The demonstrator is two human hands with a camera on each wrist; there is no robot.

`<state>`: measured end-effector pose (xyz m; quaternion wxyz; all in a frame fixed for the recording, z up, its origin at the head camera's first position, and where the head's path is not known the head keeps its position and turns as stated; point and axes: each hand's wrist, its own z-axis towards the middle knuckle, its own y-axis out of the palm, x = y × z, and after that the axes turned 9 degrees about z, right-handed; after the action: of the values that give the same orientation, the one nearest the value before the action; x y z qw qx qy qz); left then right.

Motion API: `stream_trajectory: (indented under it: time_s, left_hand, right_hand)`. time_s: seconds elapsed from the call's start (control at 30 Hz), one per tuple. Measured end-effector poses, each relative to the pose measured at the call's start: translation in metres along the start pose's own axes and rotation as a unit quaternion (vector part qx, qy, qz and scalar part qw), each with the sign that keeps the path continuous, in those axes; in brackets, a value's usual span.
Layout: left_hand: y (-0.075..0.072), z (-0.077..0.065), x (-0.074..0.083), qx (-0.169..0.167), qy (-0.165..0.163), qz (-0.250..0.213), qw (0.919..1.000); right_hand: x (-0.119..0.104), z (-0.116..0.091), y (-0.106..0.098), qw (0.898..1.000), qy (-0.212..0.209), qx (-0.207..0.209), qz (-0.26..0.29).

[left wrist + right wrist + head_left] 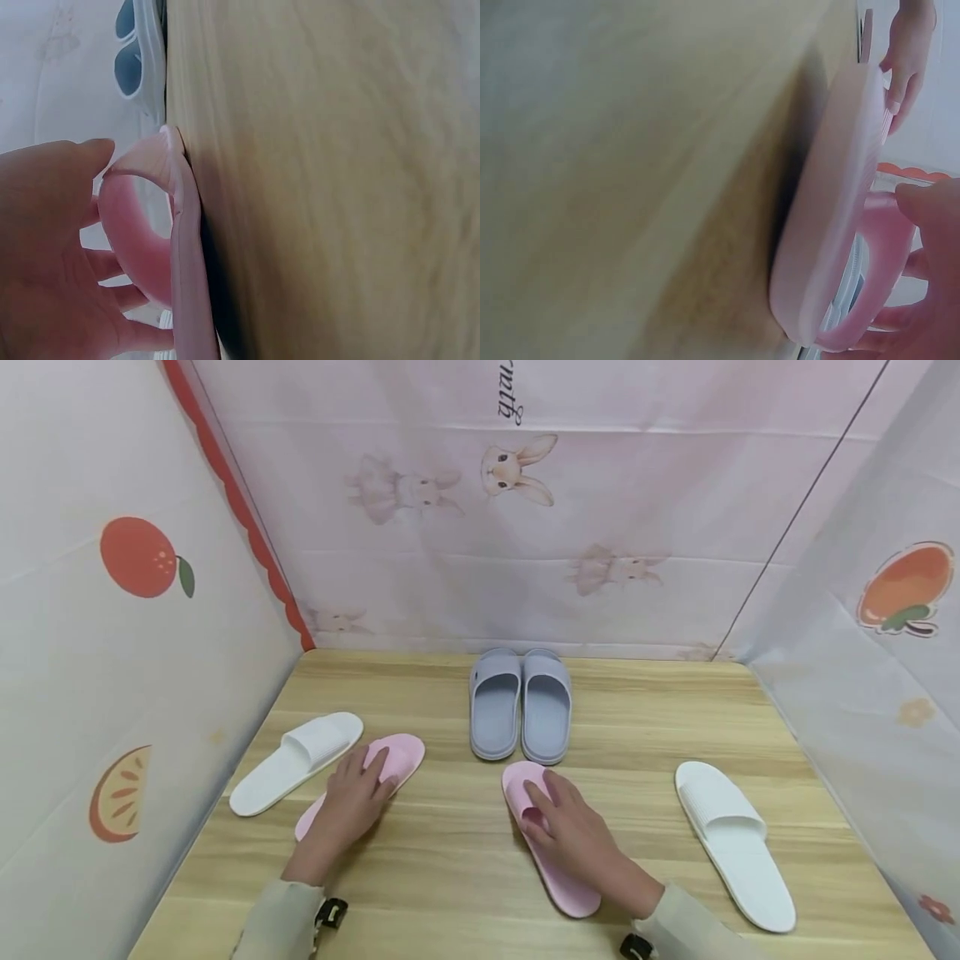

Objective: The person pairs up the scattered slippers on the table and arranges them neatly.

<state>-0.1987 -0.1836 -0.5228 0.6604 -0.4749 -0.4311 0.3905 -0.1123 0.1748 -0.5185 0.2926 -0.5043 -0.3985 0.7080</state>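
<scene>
Two pink slippers lie apart on the wooden tabletop, toes pointing away from me. My left hand (352, 797) holds the left pink slipper (405, 753) by its strap, thumb on the near side and fingers spread along the far side. Over the right pink slipper (566, 892), my right hand (573, 839) grips the strap from above, between thumb and fingers. In the right wrist view a dark shadow runs under the sole of this pink slipper (821, 217). Both hands cover part of the slippers in the head view.
A white slipper (262, 783) lies left of the left pink one; another white slipper (753, 868) lies at the right. Two grey-blue slippers (495, 727) stand side by side at the back, near the printed rear wall (420, 602). Printed sheets also rise on both sides.
</scene>
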Motion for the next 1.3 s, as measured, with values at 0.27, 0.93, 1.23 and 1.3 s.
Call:
stream_trajectory:
  time_s: [0.27,0.93,1.23,1.3]
  left_hand:
    - [-0.015,-0.003,0.009,-0.038,-0.022,-0.024,0.9988]
    - [-0.015,-0.013,0.017,-0.047,-0.037,-0.014,0.9981]
    - [-0.021,-0.019,0.029,-0.075,-0.066,-0.031,0.9945]
    - [-0.021,-0.018,0.033,-0.077,-0.069,-0.036,0.9941]
  right_hand:
    - [-0.007,0.001,-0.005,1.000,0.004,-0.009,0.008]
    - [-0.018,0.004,0.002,0.999,-0.015,0.036,-0.017]
    - [-0.028,0.010,0.010,0.998,-0.026,0.054,-0.024]
    - [-0.029,0.011,0.012,0.997,-0.027,0.060,-0.028]
